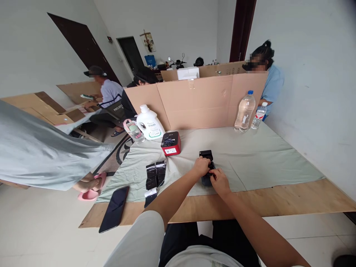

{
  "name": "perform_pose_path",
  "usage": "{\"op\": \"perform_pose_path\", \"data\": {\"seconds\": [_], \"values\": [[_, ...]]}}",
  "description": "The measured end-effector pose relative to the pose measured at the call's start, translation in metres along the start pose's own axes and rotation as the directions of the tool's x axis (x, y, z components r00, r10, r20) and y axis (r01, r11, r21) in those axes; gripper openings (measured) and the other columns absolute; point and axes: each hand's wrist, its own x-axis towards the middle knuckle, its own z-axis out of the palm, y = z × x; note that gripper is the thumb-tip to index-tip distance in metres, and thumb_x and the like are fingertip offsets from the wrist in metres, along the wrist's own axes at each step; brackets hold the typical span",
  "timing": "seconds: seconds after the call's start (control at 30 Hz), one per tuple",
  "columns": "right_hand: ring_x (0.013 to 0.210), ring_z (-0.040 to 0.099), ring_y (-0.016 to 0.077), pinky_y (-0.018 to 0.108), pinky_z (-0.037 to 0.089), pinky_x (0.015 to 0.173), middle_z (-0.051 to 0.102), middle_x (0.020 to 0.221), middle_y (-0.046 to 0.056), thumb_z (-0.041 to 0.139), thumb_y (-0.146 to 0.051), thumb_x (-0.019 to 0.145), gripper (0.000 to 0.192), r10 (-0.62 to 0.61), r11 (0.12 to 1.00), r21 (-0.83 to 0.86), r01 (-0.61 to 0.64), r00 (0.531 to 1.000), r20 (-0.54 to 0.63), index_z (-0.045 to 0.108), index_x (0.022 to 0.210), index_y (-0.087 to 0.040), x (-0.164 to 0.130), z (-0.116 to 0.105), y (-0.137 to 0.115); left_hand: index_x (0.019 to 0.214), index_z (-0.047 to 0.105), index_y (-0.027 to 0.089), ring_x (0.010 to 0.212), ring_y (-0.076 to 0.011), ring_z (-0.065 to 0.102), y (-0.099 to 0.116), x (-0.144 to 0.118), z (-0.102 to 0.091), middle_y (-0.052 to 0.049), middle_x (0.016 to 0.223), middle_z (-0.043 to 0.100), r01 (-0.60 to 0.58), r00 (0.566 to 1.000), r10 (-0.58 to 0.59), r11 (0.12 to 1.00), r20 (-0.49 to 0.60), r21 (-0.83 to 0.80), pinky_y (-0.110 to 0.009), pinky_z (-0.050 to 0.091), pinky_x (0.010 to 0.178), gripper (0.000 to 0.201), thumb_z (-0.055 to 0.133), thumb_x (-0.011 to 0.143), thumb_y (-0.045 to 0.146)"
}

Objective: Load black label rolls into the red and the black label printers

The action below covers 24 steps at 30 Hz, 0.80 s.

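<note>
On the cloth-covered table in front of me lies a small black device (206, 153) with its lid flipped up at the far end, looking like a portable receipt printer. My left hand (202, 167) grips it from the left, fingers bent over its middle. From the right, my right hand (220, 181) has its fingertips pressed on the near part of its opening. Whether something small is pinched between the fingers is hidden. To the left are black-wrapped rolls (156, 174), and nearer the edge a similar roll (150, 195) with a white end.
A red and black box (171, 143), white jug (150, 122) and pink-lidded bottle (135, 131) stand far left. Water bottles (245, 112) stand far right before a cardboard partition (194, 104). A phone (114, 209) overhangs the front-left edge. Other people sit beyond; one stands left.
</note>
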Motion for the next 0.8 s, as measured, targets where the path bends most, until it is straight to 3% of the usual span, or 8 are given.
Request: {"op": "perform_pose_path", "data": {"seconds": [0.13,0.23,0.33,0.43,0.53,0.63,0.73,0.8], "values": [[0.078,0.059,0.018,0.03,0.049,0.069,0.06,0.093,0.007,0.045,-0.014,0.081,0.027,-0.095,0.992,-0.078,0.096,0.995,0.022,0.066,0.095,-0.022,-0.004,-0.002,0.001,0.093,0.072,0.022,0.107,-0.0278,0.052,-0.003,0.0,0.004,-0.009,0.106,0.063,0.022,1.0,-0.022,1.0,-0.019,-0.023,-0.037,0.042,0.089,0.022,0.069,0.073,0.03],[0.081,0.059,0.0188,0.03,0.049,0.07,0.061,0.094,0.007,0.045,-0.014,0.082,0.027,-0.126,0.987,-0.101,0.127,0.992,0.02,0.066,0.098,-0.022,-0.007,-0.002,0.002,0.092,0.072,0.023,0.102,-0.0236,0.055,-0.01,0.001,-0.001,-0.006,0.098,0.066,0.031,0.999,-0.036,0.986,-0.026,-0.164,-0.032,0.044,0.088,0.018,0.064,0.078,0.031],[0.083,0.06,0.0192,0.03,0.049,0.07,0.06,0.094,0.007,0.046,-0.015,0.083,0.027,-0.126,0.987,-0.097,0.127,0.992,0.016,0.066,0.099,-0.022,-0.008,0.0,0.002,0.096,0.069,0.02,0.096,-0.0186,0.058,-0.023,0.001,-0.011,-0.006,0.097,0.066,0.088,0.96,-0.174,0.931,-0.218,-0.356,-0.029,0.045,0.088,0.023,0.049,0.088,0.028],[0.082,0.06,0.0191,0.03,0.05,0.07,0.06,0.092,0.007,0.046,-0.015,0.083,0.027,-0.122,0.988,-0.094,0.122,0.992,0.008,0.066,0.098,-0.022,-0.008,0.002,0.0,0.114,0.062,0.016,0.111,-0.0205,0.054,-0.037,0.005,-0.019,-0.011,0.115,0.062,0.118,0.89,-0.301,0.877,-0.342,-0.466,-0.033,0.041,0.098,0.032,0.044,0.091,0.029],[0.079,0.059,0.0183,0.03,0.049,0.07,0.06,0.092,0.007,0.045,-0.016,0.085,0.027,-0.124,0.988,-0.094,0.123,0.992,-0.002,0.067,0.098,-0.023,-0.005,0.002,-0.002,0.129,0.05,0.014,0.122,-0.0218,0.049,-0.043,0.01,-0.016,-0.014,0.132,0.054,0.127,0.935,-0.291,0.811,-0.205,-0.571,-0.035,0.038,0.103,0.042,0.042,0.093,0.032],[0.078,0.06,0.0178,0.029,0.049,0.07,0.062,0.091,0.006,0.043,-0.017,0.086,0.027,-0.152,0.982,-0.111,0.15,0.988,-0.006,0.067,0.097,-0.023,0.0,-0.004,0.0,0.133,0.046,0.015,0.114,-0.0196,0.055,-0.042,0.011,-0.008,-0.011,0.131,0.056,0.133,0.961,-0.263,0.723,-0.092,-0.678,-0.033,0.042,0.1,0.043,0.039,0.094,0.032],[0.079,0.06,0.0176,0.029,0.049,0.07,0.062,0.089,0.006,0.043,-0.014,0.085,0.029,-0.194,0.969,-0.155,0.193,0.981,0.012,0.069,0.093,-0.023,0.005,-0.012,0.003,0.126,0.05,0.015,0.102,-0.0168,0.06,-0.039,0.006,-0.006,-0.009,0.12,0.062,0.113,0.962,-0.257,0.686,-0.094,-0.719,-0.03,0.046,0.094,0.037,0.038,0.094,0.03],[0.078,0.06,0.0175,0.029,0.049,0.071,0.062,0.09,0.006,0.043,-0.011,0.082,0.03,-0.208,0.961,-0.178,0.211,0.978,0.034,0.069,0.093,-0.024,0.005,-0.014,0.005,0.117,0.056,0.015,0.1,-0.0162,0.06,-0.037,0.001,-0.007,-0.007,0.113,0.065,0.081,0.966,-0.23,0.711,-0.122,-0.698,-0.03,0.047,0.093,0.033,0.037,0.094,0.03]]}}
